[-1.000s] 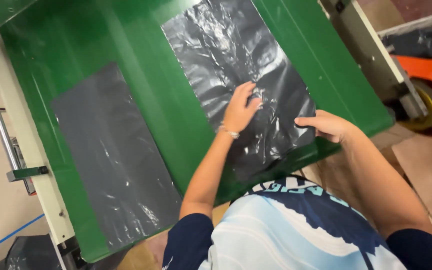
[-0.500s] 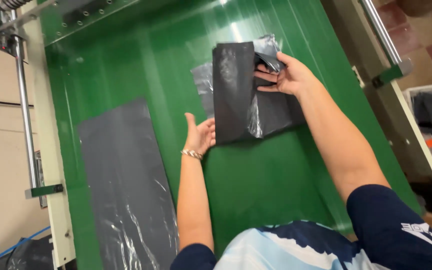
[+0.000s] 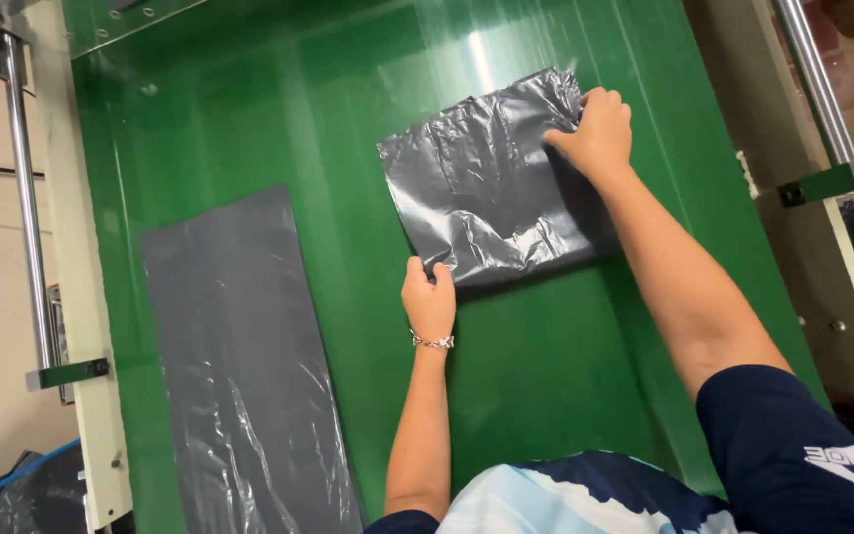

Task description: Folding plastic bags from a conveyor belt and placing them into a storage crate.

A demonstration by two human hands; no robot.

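A folded dark grey plastic bag (image 3: 491,193) lies on the green conveyor belt (image 3: 279,109). My left hand (image 3: 429,297), with a bracelet on its wrist, pinches the bag's near left corner. My right hand (image 3: 595,129) grips the bag's far right corner. A second grey plastic bag (image 3: 239,366) lies flat and unfolded on the belt to the left, touched by neither hand.
A cream metal frame with a steel rod (image 3: 27,198) runs along the belt's left side. On the right is another frame rail with a rod (image 3: 812,89) and a green bracket (image 3: 820,185). More dark plastic (image 3: 12,499) lies at the lower left.
The bag was spread long on the belt, then lifted and folded over by my right hand. Now it lies folded, held at two opposite corners. The view has shifted up the belt.
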